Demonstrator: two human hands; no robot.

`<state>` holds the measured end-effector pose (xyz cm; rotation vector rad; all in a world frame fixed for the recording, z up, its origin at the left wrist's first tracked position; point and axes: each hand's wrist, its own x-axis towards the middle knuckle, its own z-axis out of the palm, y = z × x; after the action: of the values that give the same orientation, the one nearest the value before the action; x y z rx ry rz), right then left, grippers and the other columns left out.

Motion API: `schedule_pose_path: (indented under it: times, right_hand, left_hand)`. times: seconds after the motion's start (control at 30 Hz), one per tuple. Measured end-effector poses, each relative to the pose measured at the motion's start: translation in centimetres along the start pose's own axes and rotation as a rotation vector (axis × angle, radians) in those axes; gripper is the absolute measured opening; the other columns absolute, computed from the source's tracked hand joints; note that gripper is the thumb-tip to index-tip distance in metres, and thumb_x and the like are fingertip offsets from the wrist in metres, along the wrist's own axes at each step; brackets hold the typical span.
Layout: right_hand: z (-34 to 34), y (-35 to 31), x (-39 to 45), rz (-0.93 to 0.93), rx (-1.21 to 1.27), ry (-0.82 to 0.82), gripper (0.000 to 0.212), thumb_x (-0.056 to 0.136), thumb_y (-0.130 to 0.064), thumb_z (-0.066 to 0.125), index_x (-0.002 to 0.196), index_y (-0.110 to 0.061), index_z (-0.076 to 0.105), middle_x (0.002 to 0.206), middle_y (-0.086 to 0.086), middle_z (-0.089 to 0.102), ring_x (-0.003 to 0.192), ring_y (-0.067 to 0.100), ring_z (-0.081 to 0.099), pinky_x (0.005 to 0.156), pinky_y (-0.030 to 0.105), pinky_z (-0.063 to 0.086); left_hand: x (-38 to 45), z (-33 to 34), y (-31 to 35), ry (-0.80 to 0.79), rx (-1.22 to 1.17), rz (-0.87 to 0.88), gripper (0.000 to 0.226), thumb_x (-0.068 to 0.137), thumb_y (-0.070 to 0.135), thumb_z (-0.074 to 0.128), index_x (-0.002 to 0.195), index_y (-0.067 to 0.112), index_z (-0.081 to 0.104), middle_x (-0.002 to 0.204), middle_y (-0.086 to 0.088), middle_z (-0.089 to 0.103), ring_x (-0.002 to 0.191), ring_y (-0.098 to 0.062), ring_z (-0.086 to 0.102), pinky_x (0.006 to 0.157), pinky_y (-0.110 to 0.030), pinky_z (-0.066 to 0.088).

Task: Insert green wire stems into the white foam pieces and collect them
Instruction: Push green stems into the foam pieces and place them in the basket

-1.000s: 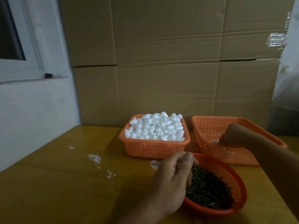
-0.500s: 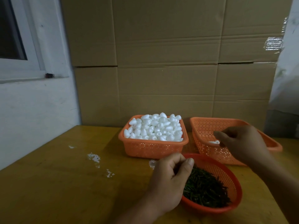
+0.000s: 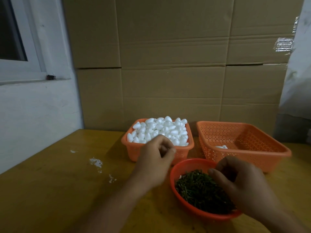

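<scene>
A square orange basket [image 3: 132, 153] heaped with white foam pieces [image 3: 161, 128] stands at the back of the table. My left hand [image 3: 154, 163] hovers at its front wall with fingers curled and thumb against the index tip; nothing shows in it. A round orange bowl [image 3: 172, 179] of green wire stems [image 3: 196, 190] sits nearest me. My right hand [image 3: 244, 185] arches over the bowl's right half, fingertips down among the stems and hidden. A wider orange basket [image 3: 244, 158] at the right holds one or two finished foam pieces [image 3: 222, 146].
The wooden table [image 3: 50, 190] carries white foam crumbs [image 3: 96, 162] left of the baskets. Stacked cardboard boxes [image 3: 168, 64] rise directly behind the baskets. A white wall with a window sill [image 3: 25, 79] runs along the left.
My right hand has come back from the wide basket and dropped onto the stem bowl. My left hand has risen from the bowl's rim to the front of the foam basket.
</scene>
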<state>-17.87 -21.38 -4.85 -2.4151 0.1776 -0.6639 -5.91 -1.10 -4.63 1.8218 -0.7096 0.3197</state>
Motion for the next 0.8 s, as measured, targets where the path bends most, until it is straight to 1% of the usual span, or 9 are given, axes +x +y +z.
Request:
schedule_pose_path:
  times: [0.1, 0.17, 0.23, 0.33, 0.43, 0.53, 0.57, 0.63, 0.8]
  right_hand:
    - [0.0, 0.0, 0.1, -0.005, 0.017, 0.002, 0.016, 0.080, -0.045, 0.070, 0.072, -0.033, 0.065, 0.072, -0.013, 0.070, 0.054, 0.008, 0.063, 0.051, 0.045, 0.056]
    - [0.0, 0.1, 0.2, -0.007, 0.009, 0.009, 0.016, 0.082, -0.042, 0.072, 0.070, -0.033, 0.066, 0.069, -0.015, 0.069, 0.055, 0.006, 0.063, 0.051, 0.044, 0.056]
    - [0.1, 0.2, 0.2, -0.016, -0.007, 0.015, 0.016, 0.084, -0.039, 0.073, 0.070, -0.034, 0.067, 0.068, -0.018, 0.068, 0.057, 0.004, 0.063, 0.051, 0.041, 0.055]
    - [0.1, 0.3, 0.3, -0.024, -0.020, 0.022, 0.017, 0.085, -0.037, 0.074, 0.070, -0.035, 0.067, 0.067, -0.022, 0.067, 0.059, 0.002, 0.063, 0.050, 0.036, 0.054]
    - [0.0, 0.4, 0.4, -0.018, -0.034, 0.023, 0.016, 0.085, -0.038, 0.072, 0.071, -0.036, 0.068, 0.068, -0.022, 0.068, 0.057, 0.002, 0.063, 0.050, 0.037, 0.055]
    - [0.0, 0.5, 0.5, -0.001, -0.040, 0.023, 0.016, 0.086, -0.038, 0.072, 0.071, -0.035, 0.069, 0.068, -0.021, 0.068, 0.057, 0.003, 0.064, 0.053, 0.041, 0.057]
    - [0.0, 0.5, 0.5, 0.002, -0.039, 0.016, 0.016, 0.086, -0.037, 0.072, 0.071, -0.035, 0.070, 0.068, -0.022, 0.068, 0.058, 0.003, 0.064, 0.053, 0.040, 0.057]
    - [0.1, 0.5, 0.5, 0.006, -0.042, -0.003, 0.014, 0.087, -0.036, 0.072, 0.073, -0.036, 0.070, 0.068, -0.021, 0.069, 0.061, 0.000, 0.065, 0.053, 0.037, 0.058]
    - [0.2, 0.6, 0.4, 0.015, -0.072, -0.033, 0.014, 0.087, -0.039, 0.071, 0.073, -0.037, 0.070, 0.064, -0.018, 0.068, 0.060, 0.004, 0.066, 0.055, 0.038, 0.058]
  left_hand:
    - [3.5, -3.0, -1.3, 0.125, 0.224, -0.044, 0.013, 0.091, 0.014, 0.068, 0.085, 0.024, 0.064, 0.072, 0.011, 0.063, 0.065, -0.002, 0.059, 0.059, -0.014, 0.043]
    - [5.6, -4.9, -2.7, 0.156, 0.366, -0.103, 0.010, 0.091, 0.011, 0.067, 0.093, 0.021, 0.066, 0.078, 0.010, 0.063, 0.069, -0.006, 0.058, 0.060, -0.014, 0.040]
    - [7.1, -6.6, -4.2, 0.141, 0.523, -0.179, 0.014, 0.092, 0.011, 0.065, 0.104, 0.016, 0.070, 0.089, 0.003, 0.066, 0.079, -0.014, 0.061, 0.067, -0.023, 0.044]
    - [8.6, -8.6, -5.8, 0.067, 0.667, -0.249, 0.015, 0.092, 0.010, 0.062, 0.104, 0.012, 0.070, 0.098, -0.005, 0.070, 0.093, -0.026, 0.065, 0.081, -0.038, 0.053]
    - [9.3, -9.4, -6.7, -0.037, 0.734, -0.274, 0.019, 0.092, 0.015, 0.064, 0.110, 0.013, 0.068, 0.105, -0.006, 0.070, 0.096, -0.026, 0.064, 0.086, -0.041, 0.054]
    - [10.0, -9.4, -7.2, -0.110, 0.786, -0.293, 0.027, 0.092, 0.018, 0.066, 0.119, 0.014, 0.067, 0.115, -0.006, 0.069, 0.100, -0.023, 0.063, 0.081, -0.034, 0.050]
    - [10.2, -9.3, -7.2, -0.124, 0.799, -0.303, 0.026, 0.091, 0.018, 0.066, 0.116, 0.014, 0.068, 0.115, -0.007, 0.068, 0.097, -0.023, 0.063, 0.077, -0.031, 0.048]
    - [10.6, -9.2, -7.3, -0.136, 0.817, -0.328, 0.012, 0.089, 0.017, 0.067, 0.100, 0.014, 0.071, 0.103, -0.008, 0.070, 0.087, -0.021, 0.064, 0.068, -0.031, 0.048]
    - [10.9, -9.4, -7.4, -0.168, 0.796, -0.377, 0.013, 0.087, 0.016, 0.068, 0.099, 0.012, 0.072, 0.096, -0.007, 0.072, 0.085, -0.021, 0.067, 0.075, -0.035, 0.054]
